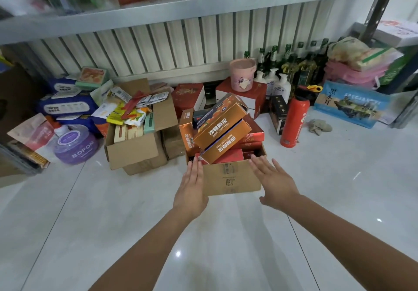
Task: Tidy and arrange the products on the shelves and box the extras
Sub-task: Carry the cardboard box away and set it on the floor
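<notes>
A brown cardboard box (pixel 230 179) stands on the white tiled floor under the shelf. Orange product cartons (pixel 220 124) and red ones (pixel 228 156) are heaped in it above the rim. My left hand (pixel 191 185) lies flat with straight fingers against the box's front left corner. My right hand (pixel 272 181) reaches with straight, spread fingers to the front right corner, fingertips at the rim. Neither hand grips anything.
A second open cardboard box (pixel 133 153) of packets sits to the left, next to a purple jar (pixel 75 145) and blue wipe packs (pixel 65 107). A red bottle (pixel 294 121), green glass bottles (pixel 294 64), a pink bucket (pixel 242 73) and a blue bag (pixel 350 105) stand right. Metal shelf (pixel 203 8) overhead.
</notes>
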`<act>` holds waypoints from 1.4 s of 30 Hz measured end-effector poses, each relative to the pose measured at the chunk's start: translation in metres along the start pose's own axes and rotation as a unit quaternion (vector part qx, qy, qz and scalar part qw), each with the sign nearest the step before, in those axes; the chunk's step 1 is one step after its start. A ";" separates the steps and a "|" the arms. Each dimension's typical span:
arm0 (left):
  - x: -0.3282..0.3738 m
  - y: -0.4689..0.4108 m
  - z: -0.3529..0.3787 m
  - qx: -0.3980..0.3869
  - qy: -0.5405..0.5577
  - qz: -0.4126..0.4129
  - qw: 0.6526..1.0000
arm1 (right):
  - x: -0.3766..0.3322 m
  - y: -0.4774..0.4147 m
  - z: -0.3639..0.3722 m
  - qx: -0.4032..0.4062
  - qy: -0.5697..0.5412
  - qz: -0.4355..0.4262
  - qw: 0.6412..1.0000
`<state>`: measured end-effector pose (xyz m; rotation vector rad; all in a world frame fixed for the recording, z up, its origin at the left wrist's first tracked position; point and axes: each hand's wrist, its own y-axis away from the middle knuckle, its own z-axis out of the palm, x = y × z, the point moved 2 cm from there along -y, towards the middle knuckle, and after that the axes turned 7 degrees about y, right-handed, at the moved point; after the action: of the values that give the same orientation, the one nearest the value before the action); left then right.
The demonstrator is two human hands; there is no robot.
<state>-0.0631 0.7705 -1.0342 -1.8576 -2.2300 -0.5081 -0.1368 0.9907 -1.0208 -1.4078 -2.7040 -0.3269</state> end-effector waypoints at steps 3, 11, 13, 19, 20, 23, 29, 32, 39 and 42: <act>0.007 -0.023 -0.004 -0.027 0.005 -0.004 1.000 | 0.015 -0.018 -0.003 0.000 0.008 0.005 1.000; 0.011 -0.091 -0.016 -0.047 -0.028 -0.002 0.998 | 0.043 -0.071 -0.008 -0.020 0.035 0.014 0.999; 0.013 -0.106 -0.019 -0.046 -0.044 0.002 0.998 | 0.048 -0.083 -0.009 -0.011 0.049 0.014 0.999; 0.016 -0.145 -0.022 -0.039 -0.064 -0.001 0.997 | 0.060 -0.115 -0.010 0.004 0.081 0.017 0.997; 0.017 -0.151 -0.022 -0.041 -0.067 -0.003 0.997 | 0.063 -0.120 -0.011 0.001 0.080 0.019 0.997; 0.019 -0.169 -0.024 -0.045 -0.074 0.001 0.996 | 0.070 -0.137 -0.012 -0.011 0.074 0.024 0.997; 0.021 -0.197 -0.035 -0.059 -0.095 0.001 0.994 | 0.078 -0.162 -0.013 -0.026 0.076 0.033 0.996; 0.023 -0.206 -0.040 -0.058 -0.091 -0.002 0.994 | 0.080 -0.174 -0.012 -0.023 0.085 0.037 0.995; 0.019 -0.214 -0.044 -0.060 -0.087 -0.008 0.994 | 0.082 -0.184 -0.006 -0.022 0.105 0.038 0.994; 0.019 -0.216 -0.048 -0.069 -0.084 -0.006 0.994 | 0.080 -0.187 -0.009 -0.035 0.109 0.038 0.993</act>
<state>-0.2813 0.7367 -1.0124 -2.0252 -2.3699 -0.5384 -0.3361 0.9485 -1.0276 -1.3970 -2.4806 -0.5403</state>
